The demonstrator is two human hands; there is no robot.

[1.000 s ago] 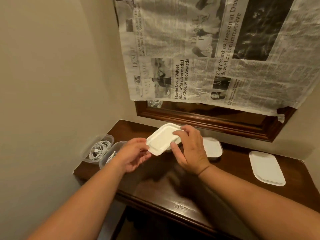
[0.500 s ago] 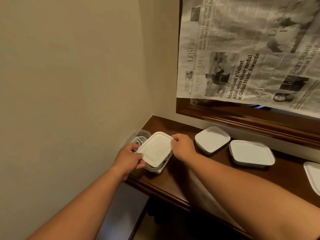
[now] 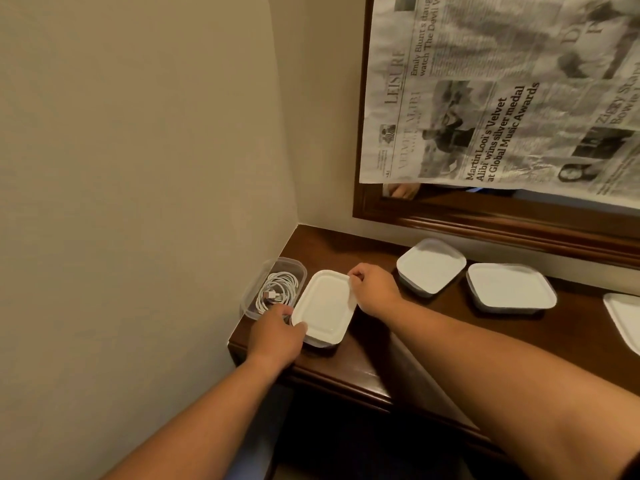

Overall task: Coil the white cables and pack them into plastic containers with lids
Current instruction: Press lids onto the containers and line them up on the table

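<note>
Okay, head view only. Both hands were on a white rectangular plastic lid [image 3: 323, 306] that sat on top of a container [image 3: 318, 344] at the left end of a dark brown wooden bench [image 3: 381, 368]. Only a dark sliver of that container showed under the lid's near edge, and its contents were hidden. The lid looked roughly level, but I couldn't tell if it was snapped down.

The left hand [image 3: 277, 336] gripped the lid's near-left corner, thumb on top of the rim and fingers curled down the left side. The right hand [image 3: 375, 291] pinched the far-right corner, fingertips bunched on the rim.

Just left of that, touching or nearly touching it, stood an open clear plastic container [image 3: 252, 289] in the corner against the beige wall [image 3: 138, 168]. A coiled white cable [image 3: 277, 289] lay inside, with one plug end visible near the coil's middle.

Further right on the bench were two more containers with white lids on, a nearer-to-centre one [image 3: 431, 265] and a right one [image 3: 510, 287]. They sat close together and apart from the hands. A loose white lid [image 3: 623, 317] lay flat at the right edge, cut off by the frame.

Above the bench hung a brown wooden mirror frame [image 3: 485, 220]. A black-and-white newspaper sheet [image 3: 502, 98] covered most of the glass.
</note>
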